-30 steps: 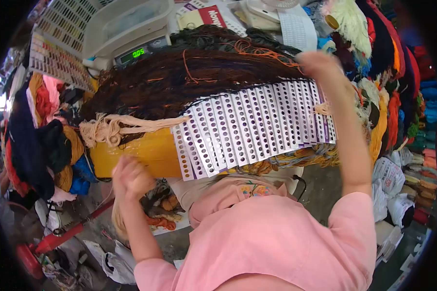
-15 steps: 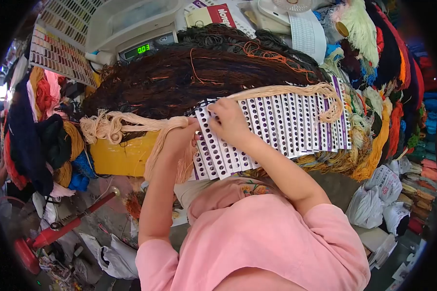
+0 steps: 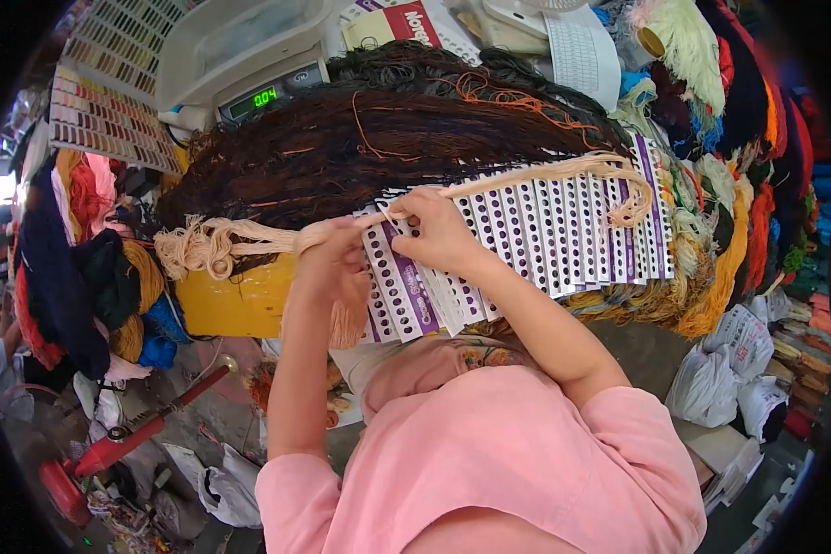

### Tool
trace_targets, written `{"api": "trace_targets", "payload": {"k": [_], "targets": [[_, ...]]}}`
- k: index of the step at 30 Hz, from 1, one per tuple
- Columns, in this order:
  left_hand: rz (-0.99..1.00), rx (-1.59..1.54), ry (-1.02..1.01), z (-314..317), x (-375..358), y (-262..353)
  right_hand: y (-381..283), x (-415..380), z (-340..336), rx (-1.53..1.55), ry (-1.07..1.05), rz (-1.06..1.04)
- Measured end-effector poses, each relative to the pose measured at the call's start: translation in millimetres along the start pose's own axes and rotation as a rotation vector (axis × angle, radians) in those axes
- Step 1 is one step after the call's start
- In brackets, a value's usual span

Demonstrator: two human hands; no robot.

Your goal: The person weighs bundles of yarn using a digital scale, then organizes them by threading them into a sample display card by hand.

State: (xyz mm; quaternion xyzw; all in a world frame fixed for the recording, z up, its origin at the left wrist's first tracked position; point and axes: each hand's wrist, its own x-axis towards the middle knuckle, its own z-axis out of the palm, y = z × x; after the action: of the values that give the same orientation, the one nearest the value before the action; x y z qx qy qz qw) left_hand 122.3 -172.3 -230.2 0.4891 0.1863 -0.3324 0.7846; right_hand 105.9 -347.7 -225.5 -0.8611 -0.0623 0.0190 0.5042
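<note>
A row of white cards with purple strips and punched holes (image 3: 526, 222) lies fanned out, overlapping, in front of me. My left hand (image 3: 328, 263) is closed around a hank of peach embroidery thread (image 3: 235, 238), whose loose ends hang below the fingers. My right hand (image 3: 439, 231) pinches a length of the same thread at the top of the leftmost cards, close to the left hand. Whether the thread passes through a hole there is hidden by the fingers. Another peach bundle (image 3: 545, 173) runs along the cards' upper edge and curls at the right.
Behind the cards lies a thick pile of dark brown yarn (image 3: 295, 157). A scale (image 3: 272, 97) with a plastic tub stands beyond it, beside a colour chart (image 3: 111, 115). A yellow surface (image 3: 226, 300) shows at left. Coloured hanks (image 3: 739, 258) hang at right.
My right hand has shifted slightly left and closed on the peach thread at the card tops. My left hand has turned and drawn a little left. The scale reading went from 0.03 to 0.04.
</note>
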Motion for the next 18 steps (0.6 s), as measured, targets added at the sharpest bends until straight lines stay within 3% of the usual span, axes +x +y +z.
{"api": "trace_targets", "payload": {"k": [3,5,11,13,15,18], "targets": [[0.015,-0.079,-0.002,-3.7,-8.5,8.6,2.2,-0.7,2.1,-0.018,0.011,-0.031],[-0.037,0.123,0.013,3.8,-4.4,9.5,3.1,-1.5,4.5,-0.027,0.006,-0.049],[-0.031,-0.159,0.028,1.4,-19.7,12.6,8.9,-2.9,11.0,-0.09,0.116,-0.118],[-0.014,-0.387,-0.229,-6.2,-32.6,16.9,11.6,-1.7,12.7,-0.119,0.134,-0.121],[-0.001,-0.263,-0.258,-7.4,-27.4,16.6,9.5,-0.5,13.6,-0.144,0.143,-0.128],[-0.019,0.148,-0.228,12.1,-7.0,9.1,7.9,0.9,7.8,0.177,0.029,0.099]]}}
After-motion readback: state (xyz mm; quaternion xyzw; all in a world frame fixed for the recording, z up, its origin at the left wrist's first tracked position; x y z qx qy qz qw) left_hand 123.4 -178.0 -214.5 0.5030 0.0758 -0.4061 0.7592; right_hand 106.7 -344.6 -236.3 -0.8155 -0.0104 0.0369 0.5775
